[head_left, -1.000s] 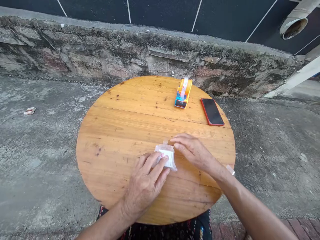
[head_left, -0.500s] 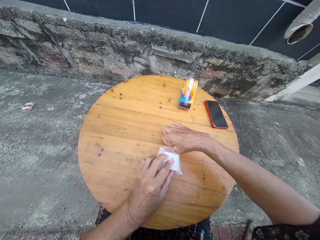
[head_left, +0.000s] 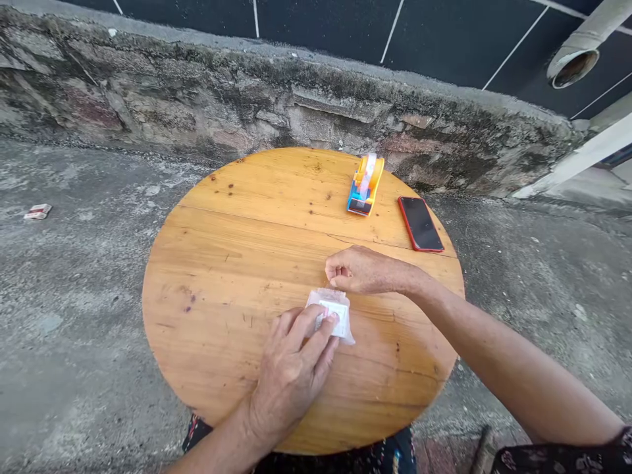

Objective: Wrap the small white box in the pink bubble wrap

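Observation:
A small white packet in clear plastic wrap [head_left: 340, 327] lies on the round wooden table [head_left: 222, 250]. My left hand [head_left: 293, 362] holds it down against the wood, fingertips pressed on its top. Just beyond the packet's far edge is my right hand [head_left: 358, 270], its fingers curled in and thumb side low over the table. Whatever those fingers pinch, if anything, is hidden or too small to make out. A gap shows between my right hand and the packet.
At the table's far side stands a yellow and blue tape dispenser [head_left: 365, 185] with a tape roll. Right of it lies a phone in a red case [head_left: 421, 224]. A rough stone wall [head_left: 237, 105] runs behind the table. A crumpled box [head_left: 38, 212] is on the concrete floor.
My right hand has drawn slightly up and away from the packet's far edge, its fingers more curled. My left hand still presses the packet. The view has shifted a little.

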### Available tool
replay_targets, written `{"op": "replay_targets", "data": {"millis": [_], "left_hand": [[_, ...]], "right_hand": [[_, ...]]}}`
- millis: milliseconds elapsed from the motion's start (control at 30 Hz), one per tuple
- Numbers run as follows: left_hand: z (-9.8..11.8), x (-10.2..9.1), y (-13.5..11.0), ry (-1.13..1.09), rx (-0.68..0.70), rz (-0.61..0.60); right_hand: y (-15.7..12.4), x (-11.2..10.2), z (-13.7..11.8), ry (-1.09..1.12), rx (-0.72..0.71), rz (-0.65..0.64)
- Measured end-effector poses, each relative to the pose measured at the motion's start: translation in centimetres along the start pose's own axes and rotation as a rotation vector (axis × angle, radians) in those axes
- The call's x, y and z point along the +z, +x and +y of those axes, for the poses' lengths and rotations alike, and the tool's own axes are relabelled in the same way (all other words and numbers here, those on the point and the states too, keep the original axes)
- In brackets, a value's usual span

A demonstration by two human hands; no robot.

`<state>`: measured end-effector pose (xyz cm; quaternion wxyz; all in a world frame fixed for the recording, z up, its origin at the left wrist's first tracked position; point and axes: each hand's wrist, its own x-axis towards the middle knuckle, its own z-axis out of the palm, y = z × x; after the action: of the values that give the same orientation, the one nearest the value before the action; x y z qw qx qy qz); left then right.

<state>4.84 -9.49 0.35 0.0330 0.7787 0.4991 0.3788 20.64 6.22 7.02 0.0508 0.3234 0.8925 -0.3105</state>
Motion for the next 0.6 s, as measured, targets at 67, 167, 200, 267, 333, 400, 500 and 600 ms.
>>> {"op": "replay_targets", "data": {"millis": [67, 167, 200, 267, 333, 400, 500, 600], "left_hand": [[0.1, 0.0, 0.0, -0.007, 0.001, 0.006], [0.1, 0.1, 0.1, -0.006, 0.001, 0.017], [0.1, 0.1, 0.1, -0.005, 0.000, 0.016], [0.1, 0.2, 0.1, -0.005, -0.005, 0.016], [0.1, 0.2, 0.0, -0.005, -0.009, 0.016], [0.1, 0.2, 0.0, -0.004, -0.011, 0.015], [0.1, 0.2, 0.0, -0.002, 0.000, 0.021], [0.1, 0.3, 0.2, 0.004, 0.008, 0.042]], "right_hand": [[-0.2, 0.0, 0.0, 0.002, -0.010, 0.030], [-0.5, 0.0, -0.3, 0.005, -0.021, 0.059], [-0.5, -0.1, -0.3, 0.009, -0.027, 0.069], [-0.7, -0.1, -0.5, 0.025, -0.036, 0.076], [-0.9, -0.1, -0.6, 0.050, -0.044, 0.062], [-1.0, -0.2, -0.8, 0.080, -0.050, 0.034], [-1.1, -0.2, -1.1, 0.119, -0.063, -0.007], [-1.1, -0.3, -1.3, 0.149, -0.075, -0.038]]}}
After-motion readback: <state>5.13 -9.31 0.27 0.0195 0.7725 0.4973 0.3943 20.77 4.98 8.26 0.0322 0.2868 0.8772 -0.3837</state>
